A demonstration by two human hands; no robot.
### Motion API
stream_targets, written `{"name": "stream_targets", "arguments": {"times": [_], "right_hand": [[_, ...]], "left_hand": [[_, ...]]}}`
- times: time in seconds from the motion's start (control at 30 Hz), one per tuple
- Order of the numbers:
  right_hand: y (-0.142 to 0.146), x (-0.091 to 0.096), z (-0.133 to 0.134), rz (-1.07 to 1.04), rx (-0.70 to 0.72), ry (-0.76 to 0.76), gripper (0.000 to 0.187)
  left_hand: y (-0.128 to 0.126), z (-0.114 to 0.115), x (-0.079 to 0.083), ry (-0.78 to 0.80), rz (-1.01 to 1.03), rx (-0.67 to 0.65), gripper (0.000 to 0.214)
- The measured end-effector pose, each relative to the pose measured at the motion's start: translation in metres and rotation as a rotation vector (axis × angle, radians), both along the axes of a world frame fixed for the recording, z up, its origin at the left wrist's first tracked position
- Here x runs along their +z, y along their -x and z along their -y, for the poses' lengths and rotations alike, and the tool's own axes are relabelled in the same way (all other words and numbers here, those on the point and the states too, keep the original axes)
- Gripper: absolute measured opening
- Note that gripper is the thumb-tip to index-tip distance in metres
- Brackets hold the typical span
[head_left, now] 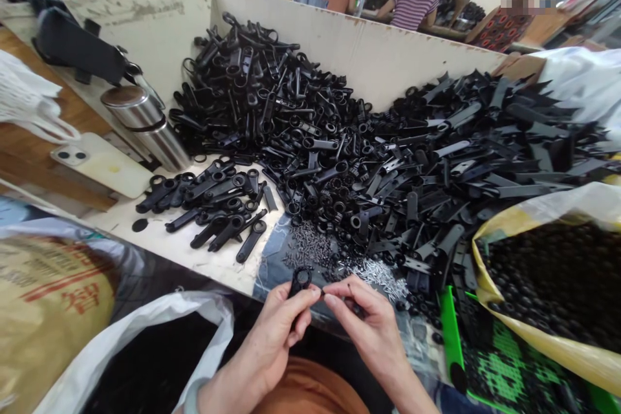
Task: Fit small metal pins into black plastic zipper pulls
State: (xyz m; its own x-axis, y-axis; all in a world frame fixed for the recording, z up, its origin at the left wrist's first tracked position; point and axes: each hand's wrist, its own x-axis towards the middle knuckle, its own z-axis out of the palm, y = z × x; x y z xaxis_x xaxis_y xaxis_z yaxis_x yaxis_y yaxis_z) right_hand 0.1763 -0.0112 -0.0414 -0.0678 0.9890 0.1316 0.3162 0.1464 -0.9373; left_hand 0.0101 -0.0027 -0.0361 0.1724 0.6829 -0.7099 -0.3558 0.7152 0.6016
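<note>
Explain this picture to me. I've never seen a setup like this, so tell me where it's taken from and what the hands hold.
This picture comes from a camera worn on a person's head, looking down at their own two hands. The left hand pinches a black plastic piece. The right hand holds something tiny at its fingertips, too small to identify. Ahead, a white-walled tray bears a heap of black plastic parts and small metal pins. To the right, a yellow sack holds round black beads.
</note>
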Motion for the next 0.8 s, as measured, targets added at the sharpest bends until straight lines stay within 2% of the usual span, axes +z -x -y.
{"name": "stream_targets", "arguments": {"times": [0.37, 0.57, 0.8], "right_hand": [[-0.005, -0.006, 0.003, 0.075, 0.025, -0.092, 0.007], [-0.011, -0.013, 0.006, 0.150, 0.078, -0.125, 0.009], [-0.011, -0.013, 0.006, 0.141, 0.041, -0.075, 0.006]], "left_hand": [[-0.006, 0.005, -0.003, 0.095, 0.225, 0.028, 0.031], [-0.008, 0.005, -0.007, 0.192, 0.197, 0.040, 0.032], [-0.007, 0.005, -0.001, 0.123, 0.159, 0.019, 0.026]]}}
